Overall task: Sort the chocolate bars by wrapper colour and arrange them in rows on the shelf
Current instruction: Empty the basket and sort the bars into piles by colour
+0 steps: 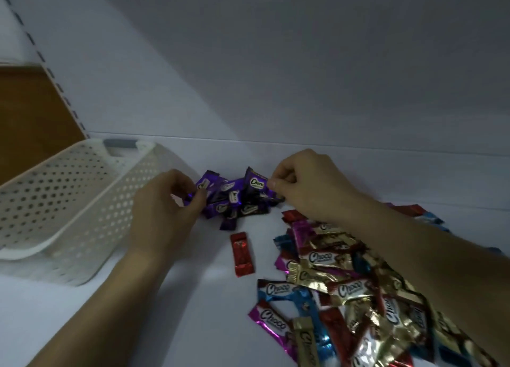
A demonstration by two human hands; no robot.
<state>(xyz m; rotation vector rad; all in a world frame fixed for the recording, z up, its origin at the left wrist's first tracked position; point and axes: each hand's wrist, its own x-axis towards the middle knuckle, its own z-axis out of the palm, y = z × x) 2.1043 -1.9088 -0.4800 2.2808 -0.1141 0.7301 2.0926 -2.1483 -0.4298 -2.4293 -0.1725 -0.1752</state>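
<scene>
Purple foil chocolate bars [234, 201]: heap; left hand [165, 201], right hand [306, 184] each pinching one. One red foil bar [242, 253] apart; white shelf [193, 297].

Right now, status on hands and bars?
Left hand and right hand each pinch purple bars. Mixed pile unsorted. Basket at left, not blocking.

Shop, most likely. White shelf [193, 297] with plain back panel [303, 63]. A slotted upright [41, 55], retail-racking type, runs up the left side. Loose stock: a heap of "Choco" chocolate bars [345, 289] in many foil colours. White perforated plastic basket [69, 195] on the shelf.
</scene>
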